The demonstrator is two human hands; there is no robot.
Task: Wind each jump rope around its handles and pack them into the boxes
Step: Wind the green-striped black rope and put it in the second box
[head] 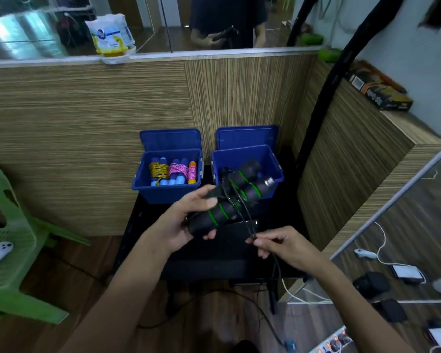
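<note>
At centre frame, your left hand [186, 220] grips a pair of black handles [229, 200] with green rings, fingers curled round the lower end of the bundle; the handles lie side by side and point up and to the right, their far ends over the front rim of the right-hand blue box [247, 159]; the upper handle is blurred. Just right of centre and lower, your right hand [283, 247] pinches the black rope [245, 220] between thumb and fingertips; the rope runs taut from that pinch up to the middle of the handles, where a few turns cross them; a loose length drops below your right hand toward the floor.

Above centre, two blue boxes stand side by side on a black table [214, 256], each with its lid [171, 138] upright behind it against the wood-grain wall [87, 123]; the left-hand box [168, 192] holds wound ropes [173, 170] with blue handles, one wrapped in yellow cord, one in pink, and one with an orange tip; what else lies in the right-hand box you cannot tell, as the handles hide it.

At left edge, a green plastic chair [8, 250] carries a white controller [0, 252]; at lower right, white cables [382, 240] and small dark devices lie on the floor.
</note>
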